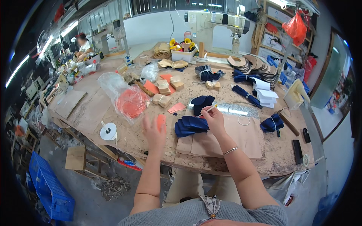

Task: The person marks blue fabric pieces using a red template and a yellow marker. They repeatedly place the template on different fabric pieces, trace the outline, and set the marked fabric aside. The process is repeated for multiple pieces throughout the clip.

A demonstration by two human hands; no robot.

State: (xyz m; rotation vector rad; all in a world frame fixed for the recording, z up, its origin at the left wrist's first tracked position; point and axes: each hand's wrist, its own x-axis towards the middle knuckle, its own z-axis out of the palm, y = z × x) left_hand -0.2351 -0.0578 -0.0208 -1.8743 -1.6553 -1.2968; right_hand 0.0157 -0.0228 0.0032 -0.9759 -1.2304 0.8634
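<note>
My left hand [154, 133], smeared by motion, is raised over the near part of the worktable with a small orange piece [161, 122] between its thumb and fingers. A slim, pale, pen-like stick [207, 110] is pinched in my right hand [215, 121]. That hand is above dark blue fabric-like pieces: a fanned stack [189, 126] to its left and a folded piece [202, 102] just beyond. Under them is a tan board [235, 141], with a clear shiny sheet [233, 109] at its far side. A flat orange-pink piece [176, 108] rests between my hands.
Tied tan bundles [162, 100], a plastic bag of orange material [132, 101] and a white spool [108, 132] lie to the left. Tied blue bundles [272, 122] and a black block [297, 151] are on the right. Sewing machines [215, 22] stand behind; another person [85, 47] sits far left.
</note>
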